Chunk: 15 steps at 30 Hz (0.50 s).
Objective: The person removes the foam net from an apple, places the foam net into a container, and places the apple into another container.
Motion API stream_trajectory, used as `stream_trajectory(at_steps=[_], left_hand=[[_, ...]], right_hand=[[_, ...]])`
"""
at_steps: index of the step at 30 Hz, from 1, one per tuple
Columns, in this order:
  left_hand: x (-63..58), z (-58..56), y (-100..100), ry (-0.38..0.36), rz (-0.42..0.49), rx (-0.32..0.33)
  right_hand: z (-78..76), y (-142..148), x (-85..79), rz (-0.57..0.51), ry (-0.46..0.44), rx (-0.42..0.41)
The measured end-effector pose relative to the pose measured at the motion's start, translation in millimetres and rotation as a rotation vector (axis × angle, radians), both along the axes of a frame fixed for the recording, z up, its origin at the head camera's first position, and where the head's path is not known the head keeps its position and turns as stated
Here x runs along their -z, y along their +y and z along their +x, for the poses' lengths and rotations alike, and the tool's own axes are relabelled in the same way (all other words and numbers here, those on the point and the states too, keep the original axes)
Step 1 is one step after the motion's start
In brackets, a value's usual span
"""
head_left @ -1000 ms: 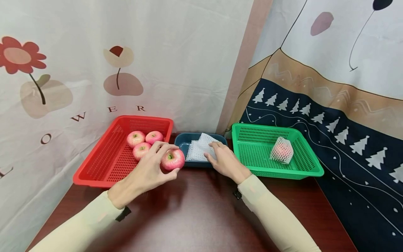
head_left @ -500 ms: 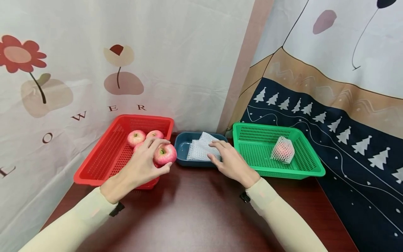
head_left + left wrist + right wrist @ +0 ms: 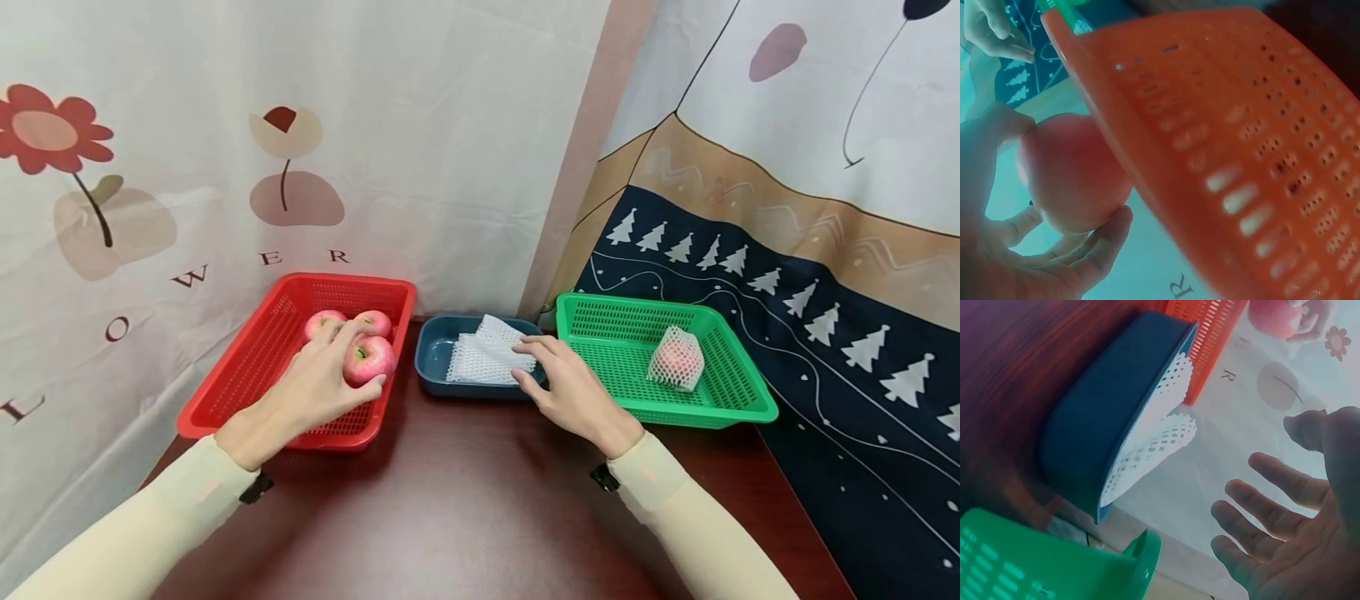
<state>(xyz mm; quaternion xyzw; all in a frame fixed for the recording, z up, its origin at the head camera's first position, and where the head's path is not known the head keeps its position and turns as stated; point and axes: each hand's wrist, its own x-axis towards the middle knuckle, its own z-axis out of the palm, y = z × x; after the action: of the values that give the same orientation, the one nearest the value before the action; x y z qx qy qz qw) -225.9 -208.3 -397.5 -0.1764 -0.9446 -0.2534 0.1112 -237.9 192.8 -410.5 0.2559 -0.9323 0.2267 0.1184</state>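
My left hand (image 3: 311, 379) grips an apple (image 3: 370, 360) above the near right side of the red basket (image 3: 225, 379). In the left wrist view, fingers and thumb curl round that apple (image 3: 1075, 172) beside the basket's rim. Two more apples show behind it in the basket; the hand covers what lies beneath. My right hand (image 3: 573, 387) hovers with spread, relaxed fingers between the blue tray (image 3: 435, 379) and the green basket (image 3: 600, 400). White foam net sleeves (image 3: 483, 358) lie in the tray, apart from the fingers in the right wrist view.
An apple in a foam net (image 3: 676, 358) sits in the right half of the green basket. All three containers stand along the back of a dark wooden table (image 3: 465, 500). Printed cloth (image 3: 450, 150) hangs right behind them.
My left hand has carried the apple leftward, from beside the blue tray to over the red basket. My right hand has drawn back rightward from the foam nets.
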Motion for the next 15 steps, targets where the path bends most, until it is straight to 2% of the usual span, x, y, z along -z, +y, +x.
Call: stream_trajectory(at_steps=[9,15], left_hand=[[-5.6,-7.4,-13,-0.065,-0.053,0.022],[-5.1,-13.2,-18,-0.112,-0.119,0.05]], right_hand=[[2.6,16,1.0,-0.001,0.022,0.027],[5.1,28,-1.8,-0.019,0.003,0.044]])
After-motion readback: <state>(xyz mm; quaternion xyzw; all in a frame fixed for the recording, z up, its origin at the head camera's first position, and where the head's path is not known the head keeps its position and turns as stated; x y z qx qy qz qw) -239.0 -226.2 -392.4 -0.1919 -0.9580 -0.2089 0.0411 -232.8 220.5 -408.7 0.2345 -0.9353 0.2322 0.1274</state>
